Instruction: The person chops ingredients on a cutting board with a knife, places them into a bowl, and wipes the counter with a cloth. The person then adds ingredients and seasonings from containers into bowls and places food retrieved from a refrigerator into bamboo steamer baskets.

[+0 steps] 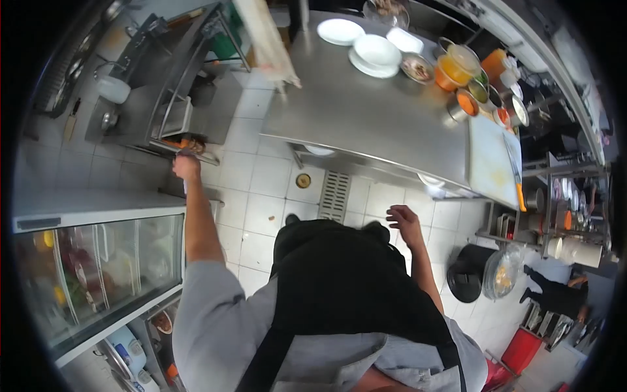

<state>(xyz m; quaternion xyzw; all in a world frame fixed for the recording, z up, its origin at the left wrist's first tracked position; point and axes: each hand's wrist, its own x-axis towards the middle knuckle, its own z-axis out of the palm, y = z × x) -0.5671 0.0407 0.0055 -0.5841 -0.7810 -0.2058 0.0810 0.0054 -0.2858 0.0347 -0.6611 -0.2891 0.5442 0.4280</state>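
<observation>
My left hand [187, 167] is stretched out at the left, close to the corner of the metal unit with shelves [175, 108] and above the end of the glass-doored fridge [98, 261]. Its fingers are curled together, and what they hold, if anything, is too small to make out. Orange items [185, 142] lie just beyond it on a low shelf. My right hand [406, 224] hangs over the tiled floor, fingers apart, with nothing in it, below the front edge of the steel table [366, 111].
White plates [375, 55], orange containers [456, 65] and a cutting board [491, 160] with an orange-handled knife [520, 189] are on the table. A floor drain [334, 195] lies below it. Black bin [465, 274] at right; another person [560, 294] stands farther off.
</observation>
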